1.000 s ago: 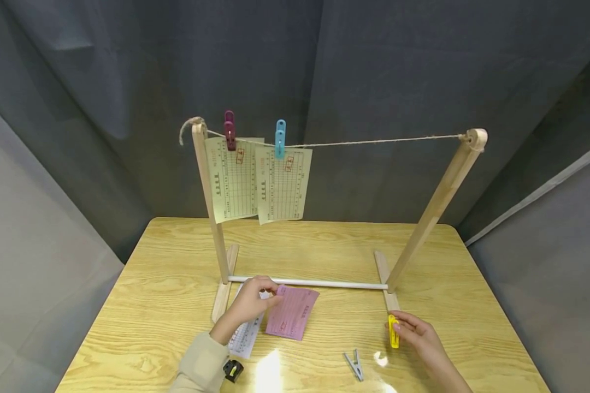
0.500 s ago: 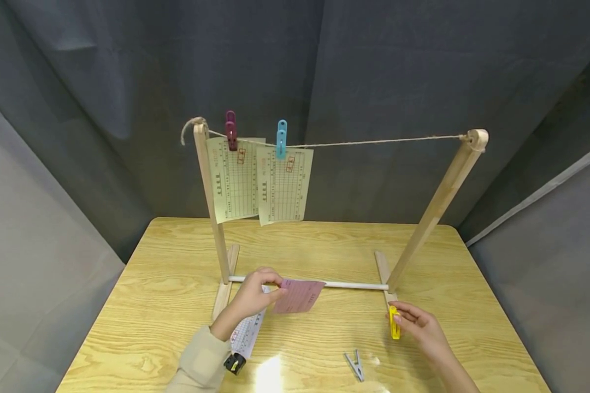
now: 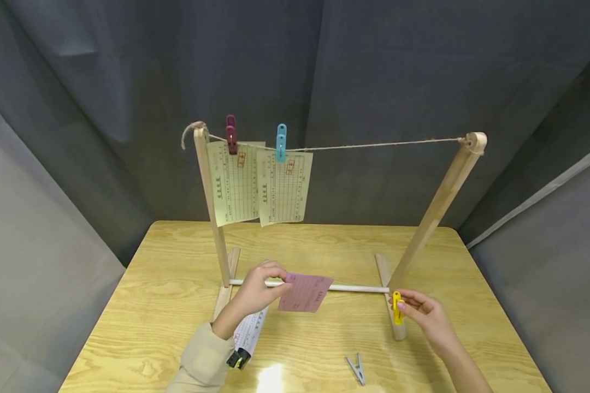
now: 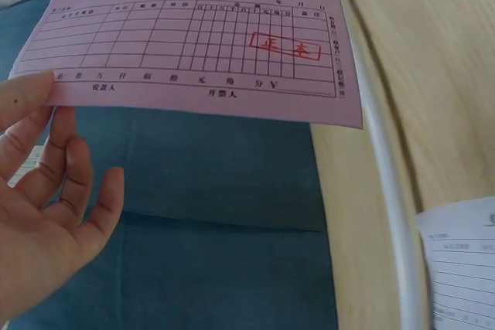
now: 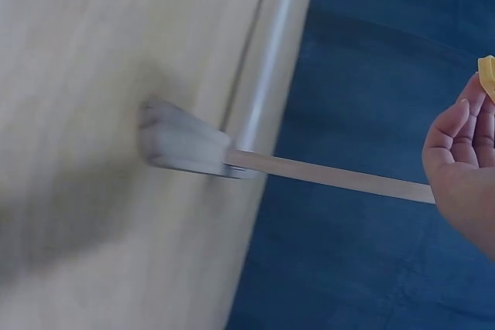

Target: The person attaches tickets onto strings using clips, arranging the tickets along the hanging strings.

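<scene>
Between thumb and fingers, my left hand (image 3: pixel 259 289) pinches a pink receipt slip (image 3: pixel 305 293) by its left corner, raised off the table. In the left wrist view the printed slip (image 4: pixel 201 52) spreads flat from the fingertips. My right hand (image 3: pixel 425 316) pinches a yellow clothespin (image 3: pixel 397 308) upright beside the rack's right foot; only part of the clothespin (image 5: pixel 487 75) shows in the right wrist view. Two yellowish receipt slips hang from the string (image 3: pixel 373 146): the left slip (image 3: pixel 236 185) under a maroon clothespin (image 3: pixel 231 135), the other slip (image 3: pixel 285 188) under a light blue clothespin (image 3: pixel 281 143).
A white receipt slip (image 3: pixel 249 332) lies on the table (image 3: pixel 152 327), partly under my left forearm. A grey clothespin (image 3: pixel 356 369) lies near the front. The rack's right post (image 3: pixel 435 213) and left post (image 3: pixel 211 207) are joined by a white rod (image 3: pixel 356 287) low down.
My left hand has lifted the pink slip off the table, tilting it and moving it slightly right. My right hand has raised the yellow clothespin a little and moved it away from me.
</scene>
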A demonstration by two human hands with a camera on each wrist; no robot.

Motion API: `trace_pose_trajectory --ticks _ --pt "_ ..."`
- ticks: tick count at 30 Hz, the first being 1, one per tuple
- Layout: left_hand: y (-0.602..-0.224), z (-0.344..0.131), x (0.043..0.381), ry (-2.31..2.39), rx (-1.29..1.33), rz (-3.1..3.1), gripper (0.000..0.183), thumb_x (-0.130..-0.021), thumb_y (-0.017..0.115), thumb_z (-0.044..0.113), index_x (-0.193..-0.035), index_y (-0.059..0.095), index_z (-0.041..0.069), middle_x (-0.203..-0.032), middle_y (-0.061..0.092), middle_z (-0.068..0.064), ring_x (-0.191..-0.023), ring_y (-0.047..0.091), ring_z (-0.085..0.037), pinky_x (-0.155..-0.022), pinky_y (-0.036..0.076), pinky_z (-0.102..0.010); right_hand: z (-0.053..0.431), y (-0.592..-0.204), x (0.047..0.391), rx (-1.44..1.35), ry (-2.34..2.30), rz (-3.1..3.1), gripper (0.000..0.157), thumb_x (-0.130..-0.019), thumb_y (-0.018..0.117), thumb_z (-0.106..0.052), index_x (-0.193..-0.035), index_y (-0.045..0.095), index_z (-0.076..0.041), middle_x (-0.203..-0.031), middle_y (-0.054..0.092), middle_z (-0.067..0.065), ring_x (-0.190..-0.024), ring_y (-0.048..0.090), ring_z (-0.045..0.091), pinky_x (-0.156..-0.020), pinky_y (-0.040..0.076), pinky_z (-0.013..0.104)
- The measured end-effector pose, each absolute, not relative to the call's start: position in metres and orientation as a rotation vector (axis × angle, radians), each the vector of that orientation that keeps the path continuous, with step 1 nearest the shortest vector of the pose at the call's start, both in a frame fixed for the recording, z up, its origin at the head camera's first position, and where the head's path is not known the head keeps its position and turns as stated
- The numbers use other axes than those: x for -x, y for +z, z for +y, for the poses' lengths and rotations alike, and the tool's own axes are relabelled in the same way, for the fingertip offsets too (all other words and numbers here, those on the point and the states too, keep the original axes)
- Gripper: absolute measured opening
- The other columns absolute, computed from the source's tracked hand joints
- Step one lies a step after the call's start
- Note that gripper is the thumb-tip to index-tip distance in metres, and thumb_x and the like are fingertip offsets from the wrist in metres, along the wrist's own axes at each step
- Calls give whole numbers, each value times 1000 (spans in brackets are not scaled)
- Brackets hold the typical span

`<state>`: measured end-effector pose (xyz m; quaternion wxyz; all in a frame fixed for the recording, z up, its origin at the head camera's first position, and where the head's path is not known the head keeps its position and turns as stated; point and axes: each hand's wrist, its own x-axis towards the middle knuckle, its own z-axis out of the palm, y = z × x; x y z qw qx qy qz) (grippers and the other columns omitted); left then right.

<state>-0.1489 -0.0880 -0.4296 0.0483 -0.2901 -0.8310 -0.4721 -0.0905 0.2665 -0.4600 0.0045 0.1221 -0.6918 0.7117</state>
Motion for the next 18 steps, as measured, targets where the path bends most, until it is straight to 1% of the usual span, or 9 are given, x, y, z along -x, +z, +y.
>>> trace_pose_trajectory --ticks 3,6,13,16,18 --pt "-425 -84 149 -1441 892 -2510 5 -80 69 9 -79 66 6 -85 62 2 -86 55 -14 -77 47 -32 267 -451 94 -402 2209 -2144 30 -88 49 10 -107 63 -8 -93 67 -5 -84 62 6 -71 49 18" --pt "-422 -79 150 -1453 911 -2469 5 -81 68 10 -79 66 6 -84 63 1 -85 55 -14 -77 46 -32 267 -442 97 -415 2188 -2140 31 -88 49 10 -107 64 -9 -94 66 -5 -84 62 6 -71 50 19" --pt "-413 -71 154 -1462 925 -2415 4 -80 68 8 -79 66 5 -84 63 0 -86 56 -15 -79 46 -33 265 -423 105 -502 2144 -2143 27 -88 48 11 -112 58 4 -96 65 -3 -85 61 8 -69 50 20" --pt "-408 -68 156 -1460 937 -2382 4 -80 68 7 -79 66 3 -83 63 -1 -85 56 -16 -79 46 -34 262 -415 110 -556 2129 -2114 27 -87 48 13 -111 57 7 -95 66 0 -84 61 9 -67 50 20" --pt "-404 -66 158 -1459 940 -2363 5 -79 68 7 -79 66 3 -82 63 -1 -84 56 -16 -78 46 -33 261 -410 114 -600 2111 -2093 28 -86 48 15 -111 58 6 -95 67 2 -83 62 10 -67 50 19"
